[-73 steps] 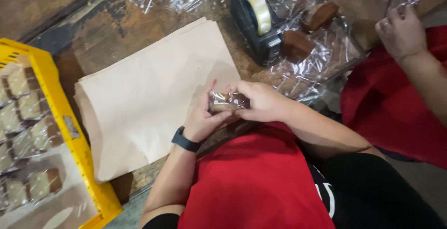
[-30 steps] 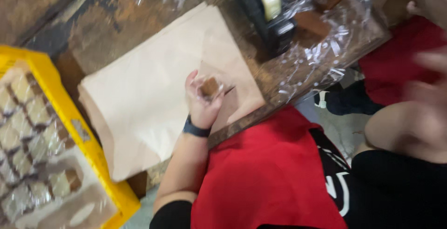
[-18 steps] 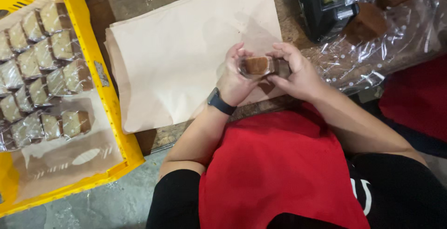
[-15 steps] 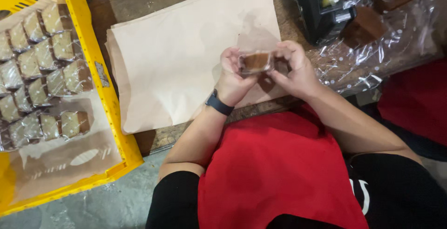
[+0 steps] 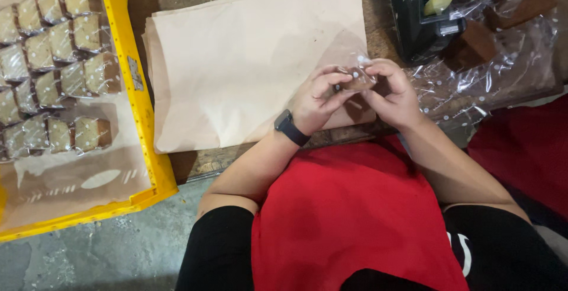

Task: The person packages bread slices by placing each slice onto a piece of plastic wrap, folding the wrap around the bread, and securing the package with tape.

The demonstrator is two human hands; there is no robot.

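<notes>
My left hand (image 5: 316,96) and my right hand (image 5: 393,93) meet over the near edge of a wooden table, both pinching a small brown cake piece in clear dotted wrap (image 5: 357,78). The fingers cover most of it. A dark watch sits on my left wrist. Under the hands lies a stack of tan paper sheets (image 5: 248,54).
A yellow crate (image 5: 139,107) at the left holds several wrapped cake pieces in rows. A black tape dispenser (image 5: 423,16) stands at the far right. Beside it, brown cake blocks (image 5: 476,42) lie on clear dotted wrap. Grey floor shows below the table.
The view has swung back from the right to the table edge. My right hand has rejoined the left on the wrapped piece, and both now fold the wrap tighter around it.
</notes>
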